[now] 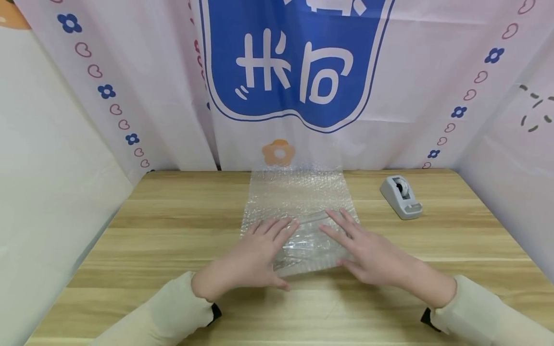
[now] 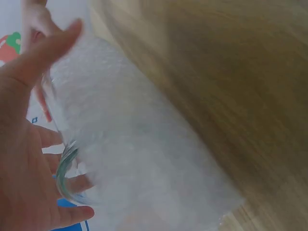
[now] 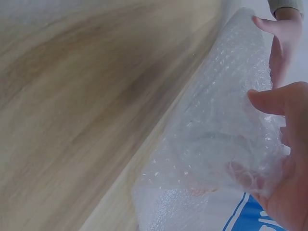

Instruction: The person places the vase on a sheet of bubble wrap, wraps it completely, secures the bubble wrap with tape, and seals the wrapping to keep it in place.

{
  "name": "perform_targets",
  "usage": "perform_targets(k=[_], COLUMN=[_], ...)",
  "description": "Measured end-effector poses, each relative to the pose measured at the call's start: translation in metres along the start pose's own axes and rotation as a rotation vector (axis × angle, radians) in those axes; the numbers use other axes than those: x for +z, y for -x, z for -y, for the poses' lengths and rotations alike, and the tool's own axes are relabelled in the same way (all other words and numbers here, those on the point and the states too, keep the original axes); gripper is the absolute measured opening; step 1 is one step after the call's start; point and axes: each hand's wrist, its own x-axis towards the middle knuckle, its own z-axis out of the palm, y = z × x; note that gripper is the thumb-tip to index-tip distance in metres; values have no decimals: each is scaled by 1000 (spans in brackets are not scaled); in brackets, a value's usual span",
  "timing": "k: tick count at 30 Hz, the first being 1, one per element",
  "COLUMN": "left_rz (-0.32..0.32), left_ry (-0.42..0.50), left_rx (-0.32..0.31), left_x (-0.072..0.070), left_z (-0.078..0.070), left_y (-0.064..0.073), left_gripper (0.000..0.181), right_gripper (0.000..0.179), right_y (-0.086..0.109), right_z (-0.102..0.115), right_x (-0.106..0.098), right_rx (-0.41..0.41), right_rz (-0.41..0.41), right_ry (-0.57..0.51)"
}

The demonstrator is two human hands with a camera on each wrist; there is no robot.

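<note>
A sheet of clear bubble wrap (image 1: 298, 192) lies across the middle of the table, its near part folded up over a clear glass object. The round, greenish rim of this glass object (image 2: 67, 175) shows at the roll's end in the left wrist view; the wrap hides most of the rest. My left hand (image 1: 257, 252) rests along the left side of the bundle, fingers extended and spread. On the right side, my right hand (image 1: 368, 252) touches the wrap with spread fingers, some of them seen through the plastic in the right wrist view.
A grey tape dispenser (image 1: 401, 197) with a roll of tape stands at the back right of the wooden table (image 1: 173, 211). Behind the table hangs a printed curtain (image 1: 411, 86), which the far end of the wrap reaches. Pale fabric walls flank both sides.
</note>
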Motion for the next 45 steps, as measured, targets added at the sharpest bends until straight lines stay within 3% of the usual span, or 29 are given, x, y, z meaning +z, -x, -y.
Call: perform_targets(k=[6, 13, 18, 23, 27, 36, 45], left_rz=[-42, -97, -122, -150, -140, -110, -87], left_ry=[-57, 3, 54, 45, 51, 98, 109], left_rx=[36, 80, 113, 143, 150, 136, 105], left_x=[4, -1, -2, -2, -3, -4, -5], left_z=[3, 11, 16, 20, 22, 26, 23], left_y=[-2, -7, -8, -10, -12, -13, -11], left_gripper=[112, 91, 83, 80, 78, 74, 70], right_gripper=[84, 82, 93, 98, 94, 97, 98], right_y=[0, -2, -5, -8, -9, -12, -9], right_z=[-3, -5, -2, 0, -2, -4, -3], right_x=[-2, -8, -3, 8, 12, 12, 11], right_rx=[14, 15, 46, 65, 46, 0, 19], right_rz=[39, 56, 27, -38, -92, -131, -129], right_ry=[7, 29, 45, 74, 98, 110, 28])
